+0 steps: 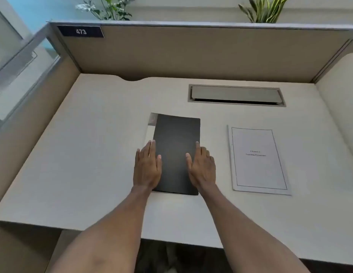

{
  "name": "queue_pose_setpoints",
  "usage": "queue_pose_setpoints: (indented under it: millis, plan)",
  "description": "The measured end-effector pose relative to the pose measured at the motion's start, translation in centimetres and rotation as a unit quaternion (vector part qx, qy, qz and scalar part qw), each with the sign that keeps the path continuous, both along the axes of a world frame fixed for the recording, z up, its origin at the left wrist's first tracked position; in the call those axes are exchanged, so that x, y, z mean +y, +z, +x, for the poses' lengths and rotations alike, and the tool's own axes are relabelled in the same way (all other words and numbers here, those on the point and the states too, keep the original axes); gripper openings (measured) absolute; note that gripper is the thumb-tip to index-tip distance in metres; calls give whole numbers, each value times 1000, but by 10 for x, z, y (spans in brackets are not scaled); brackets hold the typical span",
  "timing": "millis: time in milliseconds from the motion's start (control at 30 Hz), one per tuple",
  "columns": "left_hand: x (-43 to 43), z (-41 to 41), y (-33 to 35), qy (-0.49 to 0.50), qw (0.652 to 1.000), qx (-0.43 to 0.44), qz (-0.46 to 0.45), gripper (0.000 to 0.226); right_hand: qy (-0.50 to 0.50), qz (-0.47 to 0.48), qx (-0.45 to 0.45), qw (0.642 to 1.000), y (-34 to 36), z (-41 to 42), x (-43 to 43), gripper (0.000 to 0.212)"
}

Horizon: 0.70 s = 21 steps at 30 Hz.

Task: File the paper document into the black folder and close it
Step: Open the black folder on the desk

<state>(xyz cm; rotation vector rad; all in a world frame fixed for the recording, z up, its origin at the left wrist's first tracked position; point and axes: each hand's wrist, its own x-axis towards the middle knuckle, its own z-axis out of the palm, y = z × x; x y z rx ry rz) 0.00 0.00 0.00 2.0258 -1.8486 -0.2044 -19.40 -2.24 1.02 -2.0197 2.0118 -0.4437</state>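
Two hands rest flat on the black folder [176,153] at the centre of the frame, fingers extended and held together, gripping nothing: the left hand [147,166] lies over the folder's left edge and the right hand [201,166] over its right edge. The folder lies closed on the pale surface [83,154], its long axis running from the lower edge of the frame toward the top, with a reflective strip [151,127] showing along its left side; whether that strip is a spine or an inner sleeve cannot be determined. The paper document [258,160] lies to the right of centre, clear of the folder and not touching it, its long axis roughly parallel to the folder's. The right hand is plainly the nearer to it. Judgement: filing has not begun; the cover must be opened first, most likely from the right edge. The printed title on the document is too blurred to read. The folder's lower corners are partly hidden beneath the wrists.
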Motion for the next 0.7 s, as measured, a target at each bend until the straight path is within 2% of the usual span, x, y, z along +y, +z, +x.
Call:
queue_pose_setpoints:
  millis: [133,267,367,700]
  plan:
    - [19,13,-19,-18,999,8,35,63,-7,45,31,998,-21,6,14,66]
    - [40,36,-40,-91,993,-7,78,89,6,84,87,993,-38,8,24,69]
    - [50,52,-49,-140,986,-24,92,98,8,89,118,989,-42,8,26,70]
    - [57,74,-66,-210,967,-139,-45,68,10,87,132,987,-45,8,29,68]
